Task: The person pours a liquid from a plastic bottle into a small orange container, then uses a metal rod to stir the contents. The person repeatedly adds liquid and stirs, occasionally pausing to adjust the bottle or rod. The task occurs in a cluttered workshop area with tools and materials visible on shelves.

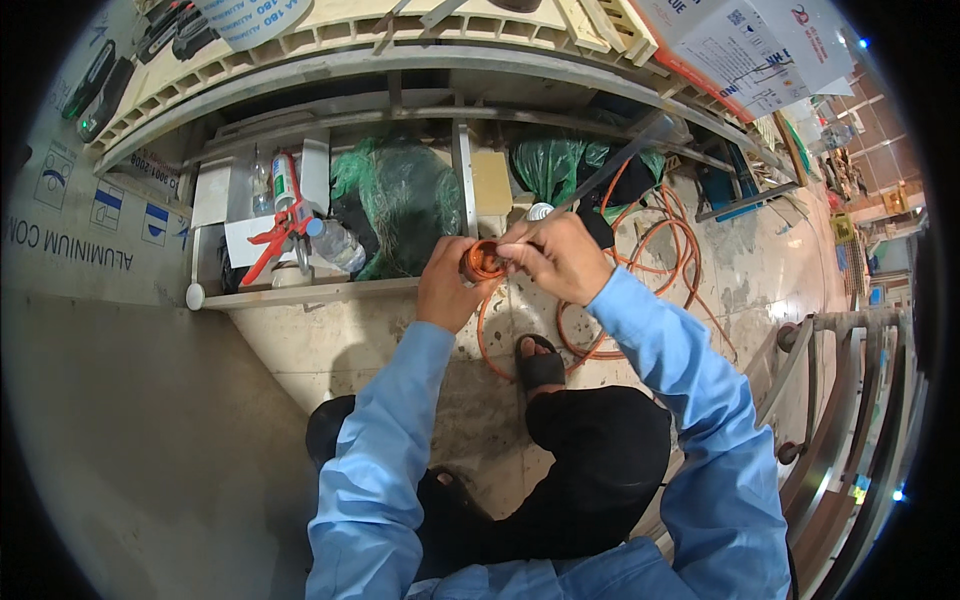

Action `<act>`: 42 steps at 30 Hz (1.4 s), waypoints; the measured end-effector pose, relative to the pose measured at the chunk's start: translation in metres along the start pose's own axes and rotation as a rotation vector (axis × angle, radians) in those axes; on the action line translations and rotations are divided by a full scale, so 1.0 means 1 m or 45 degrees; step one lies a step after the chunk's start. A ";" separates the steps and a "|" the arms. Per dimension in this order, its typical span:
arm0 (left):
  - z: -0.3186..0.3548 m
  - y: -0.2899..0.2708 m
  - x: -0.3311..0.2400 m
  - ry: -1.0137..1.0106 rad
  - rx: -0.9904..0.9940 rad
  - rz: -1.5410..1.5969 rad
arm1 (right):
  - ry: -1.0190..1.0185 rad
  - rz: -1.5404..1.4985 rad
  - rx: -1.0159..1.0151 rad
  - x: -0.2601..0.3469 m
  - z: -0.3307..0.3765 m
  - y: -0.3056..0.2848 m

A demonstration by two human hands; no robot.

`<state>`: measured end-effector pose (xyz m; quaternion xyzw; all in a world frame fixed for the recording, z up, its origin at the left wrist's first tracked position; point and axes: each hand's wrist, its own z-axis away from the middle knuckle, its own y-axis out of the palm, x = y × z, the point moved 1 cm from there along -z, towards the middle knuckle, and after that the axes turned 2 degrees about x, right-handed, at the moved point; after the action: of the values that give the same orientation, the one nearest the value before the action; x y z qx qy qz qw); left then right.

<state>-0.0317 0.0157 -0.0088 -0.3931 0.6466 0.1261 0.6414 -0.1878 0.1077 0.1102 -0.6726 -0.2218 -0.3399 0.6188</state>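
Observation:
My left hand [448, 286] is wrapped round a small open jar [483, 262] with orange-brown contents and an orange-coated rim. The jar is tilted so its mouth faces up toward me. In my right hand [566, 260] is a long thin stick-like tool [606, 178], pinched between thumb and fingers. Its upper end slants away to the far right, and its lower end is at the jar's mouth. Whether that end is a brush or plain is hidden by my fingers. Both hands are above the floor, just in front of a low metal shelf.
On the shelf [330, 293] lie a red caulking gun [272, 242], a sealant tube [284, 182], a clear plastic bottle [337, 246] and a green plastic bag [400, 200]. An orange hose [688, 250] coils across the floor at right. A metal rack [850, 400] stands farther right, a grey panel [130, 420] left.

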 end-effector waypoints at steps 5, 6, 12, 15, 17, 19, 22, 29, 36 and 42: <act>-0.002 0.002 0.003 0.063 -0.005 -0.095 | -0.159 0.090 -0.207 0.001 -0.004 -0.002; -0.002 0.001 0.004 0.061 0.010 -0.132 | -0.190 -0.004 -0.142 0.002 -0.004 -0.001; 0.000 0.001 0.005 0.049 -0.023 -0.091 | -0.076 0.042 -0.190 0.008 0.002 -0.005; 0.000 0.000 0.003 -0.020 -0.023 0.019 | -0.213 0.271 -0.188 0.006 0.007 -0.004; 0.000 0.000 0.002 -0.015 -0.023 0.029 | -0.025 0.352 -0.098 0.003 0.010 0.002; 0.000 0.000 0.002 0.021 -0.032 -0.009 | -0.059 0.191 -0.216 0.001 0.012 0.006; 0.000 0.000 0.003 0.090 -0.036 -0.101 | 0.078 0.059 -0.252 0.001 0.018 0.007; 0.000 0.004 0.001 0.073 0.001 -0.108 | 0.099 0.071 -0.214 0.005 0.017 0.009; 0.001 0.004 0.004 0.078 -0.025 -0.103 | -0.160 0.016 -0.392 -0.008 0.019 0.005; 0.001 0.002 0.007 0.116 -0.058 0.024 | -0.186 -0.115 -0.068 -0.005 0.026 0.004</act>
<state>-0.0316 0.0152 -0.0162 -0.4067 0.6757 0.1288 0.6012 -0.1841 0.1331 0.1038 -0.7011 -0.2873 -0.3231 0.5670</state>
